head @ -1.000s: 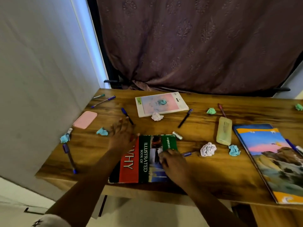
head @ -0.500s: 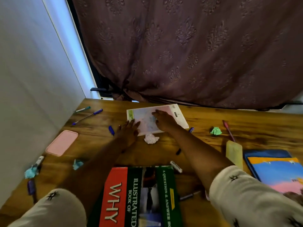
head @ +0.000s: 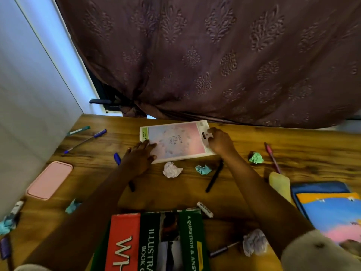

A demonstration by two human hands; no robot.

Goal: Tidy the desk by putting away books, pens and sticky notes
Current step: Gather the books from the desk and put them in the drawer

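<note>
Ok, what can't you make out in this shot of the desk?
Head view:
WHY book: title cut off by bottom edge.
Pastel notebook: cover print too small, blurred.
Blue pen: middle hidden under left forearm.
Blue-and-orange book: cut off by right edge.
Right hand: grip hidden by its knuckles.

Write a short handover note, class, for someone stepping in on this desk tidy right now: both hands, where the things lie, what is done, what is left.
Left hand: fingers lie flat on the near left corner of the pink notebook.
Right hand: fingers curl over its right edge, apparently gripping.
Things: WHY book at the near edge. Blue and orange book at right. Pens, such as the black pen, and balled notes, such as the green crumpled note, are scattered over the desk.
Done: nothing visibly put away.
Left: lift the notebook, stack the books, gather pens and notes.
</note>
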